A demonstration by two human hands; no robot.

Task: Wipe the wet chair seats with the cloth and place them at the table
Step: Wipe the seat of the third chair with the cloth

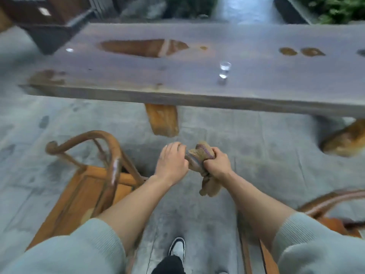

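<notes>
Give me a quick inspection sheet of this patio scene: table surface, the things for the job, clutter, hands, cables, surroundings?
Surface: long dark wooden table, wet, with several puddles.
Job's things: brown cloth bunched between both hands; wooden chair at lower left, standing back from the table; part of a second chair at lower right.
Clutter: one small clear glass upright on the table.
Hands: right hand grips the cloth; left hand holds its other end.
Cables: nothing seen.
Surroundings: damp grey paving, green plants beyond the table.
</notes>
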